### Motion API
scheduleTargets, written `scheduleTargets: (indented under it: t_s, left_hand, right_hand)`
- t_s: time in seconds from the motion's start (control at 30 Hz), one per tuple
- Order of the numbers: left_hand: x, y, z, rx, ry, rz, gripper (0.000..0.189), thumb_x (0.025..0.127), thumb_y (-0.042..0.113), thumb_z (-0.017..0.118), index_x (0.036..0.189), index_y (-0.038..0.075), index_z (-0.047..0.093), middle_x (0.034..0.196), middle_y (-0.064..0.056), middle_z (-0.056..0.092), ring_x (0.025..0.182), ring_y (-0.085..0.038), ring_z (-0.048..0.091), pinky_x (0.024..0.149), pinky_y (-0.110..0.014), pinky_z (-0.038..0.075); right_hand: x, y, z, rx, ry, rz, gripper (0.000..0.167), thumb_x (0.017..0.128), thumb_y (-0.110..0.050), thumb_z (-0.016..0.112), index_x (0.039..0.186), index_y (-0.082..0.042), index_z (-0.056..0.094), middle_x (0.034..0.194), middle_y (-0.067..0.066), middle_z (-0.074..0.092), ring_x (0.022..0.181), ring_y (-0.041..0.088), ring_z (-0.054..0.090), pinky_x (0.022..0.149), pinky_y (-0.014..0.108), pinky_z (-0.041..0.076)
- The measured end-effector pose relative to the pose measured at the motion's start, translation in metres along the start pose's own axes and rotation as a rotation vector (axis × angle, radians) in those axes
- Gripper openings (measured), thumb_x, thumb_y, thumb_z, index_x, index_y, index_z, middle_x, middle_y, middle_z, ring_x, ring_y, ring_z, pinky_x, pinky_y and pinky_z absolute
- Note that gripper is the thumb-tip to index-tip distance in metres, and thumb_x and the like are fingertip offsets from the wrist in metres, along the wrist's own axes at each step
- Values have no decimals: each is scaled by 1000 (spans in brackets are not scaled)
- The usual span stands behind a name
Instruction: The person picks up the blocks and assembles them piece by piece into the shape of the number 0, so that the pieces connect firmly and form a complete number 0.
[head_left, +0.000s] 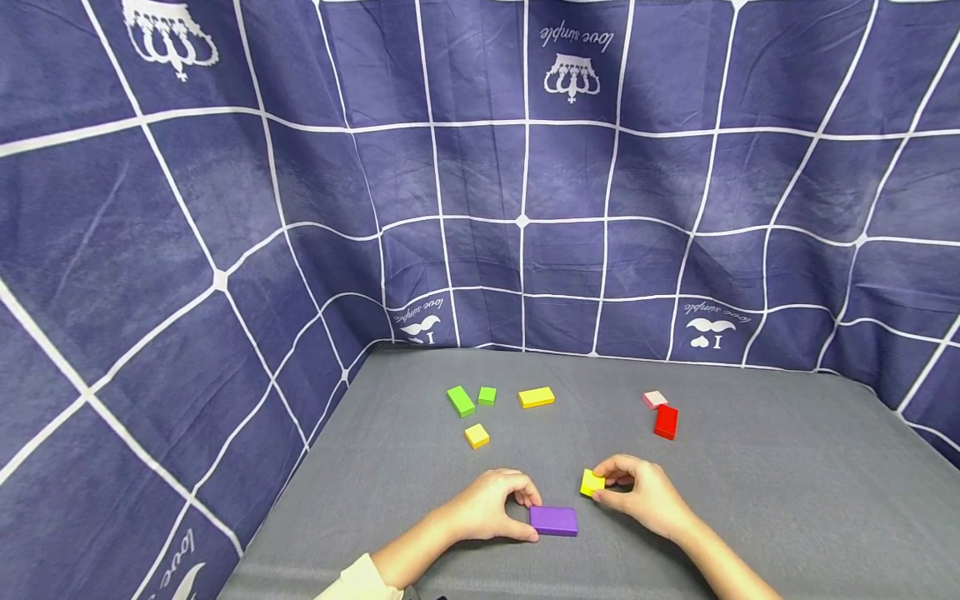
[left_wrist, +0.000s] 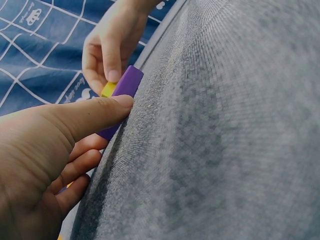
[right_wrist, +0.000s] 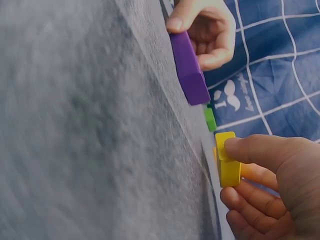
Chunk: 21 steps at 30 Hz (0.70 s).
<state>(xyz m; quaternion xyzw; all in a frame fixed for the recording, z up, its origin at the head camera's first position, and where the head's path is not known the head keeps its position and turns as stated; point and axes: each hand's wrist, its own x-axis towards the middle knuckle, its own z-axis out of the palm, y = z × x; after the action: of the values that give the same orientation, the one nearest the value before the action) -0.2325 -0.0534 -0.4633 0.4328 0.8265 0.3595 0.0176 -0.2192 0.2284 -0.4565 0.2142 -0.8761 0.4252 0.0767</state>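
In the head view my left hand (head_left: pixel 491 506) pinches the left end of a purple rectangular block (head_left: pixel 554 521) between thumb and fingers, close to the front of the table. To its right, my right hand (head_left: pixel 641 493) holds a small yellow block (head_left: pixel 592 482) between thumb and fingertips. A short gap separates the two blocks. In the left wrist view, the thumb lies along the near face of the purple block (left_wrist: pixel 126 86). The right wrist view shows the thumb pressed on the yellow block (right_wrist: pixel 228 165), with the fingers behind it.
Farther back on the grey table (head_left: pixel 750 483) lie a long green block (head_left: pixel 461 402), a small green block (head_left: pixel 487 396), a yellow block (head_left: pixel 536 397) and a small yellow-orange block (head_left: pixel 477 436). A pink block (head_left: pixel 655 399) touches a red block (head_left: pixel 666 422) at the right. Blue checked cloth (head_left: pixel 480 167) hangs behind.
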Motion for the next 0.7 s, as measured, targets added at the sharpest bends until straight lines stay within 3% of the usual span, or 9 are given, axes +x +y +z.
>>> scheduleTargets:
  t_s: [0.5, 0.7]
  left_hand:
    - [0, 0, 0, 12, 6, 18, 30, 73, 20, 87, 94, 13, 67, 87, 12, 61, 82, 5, 54, 77, -11, 45]
    - [0, 0, 0, 3, 3, 10, 30, 73, 19, 87, 94, 13, 67, 87, 12, 61, 81, 5, 54, 77, -12, 45]
  right_hand:
    - [-4, -10, 4, -13, -97, 30, 24, 76, -20, 83, 93, -12, 69, 86, -8, 63, 78, 8, 58, 71, 26, 51]
    - [-6, -9, 6, -14, -102, -31, 26, 73, -16, 85, 91, -12, 66, 84, -10, 60, 76, 6, 56, 66, 24, 48]
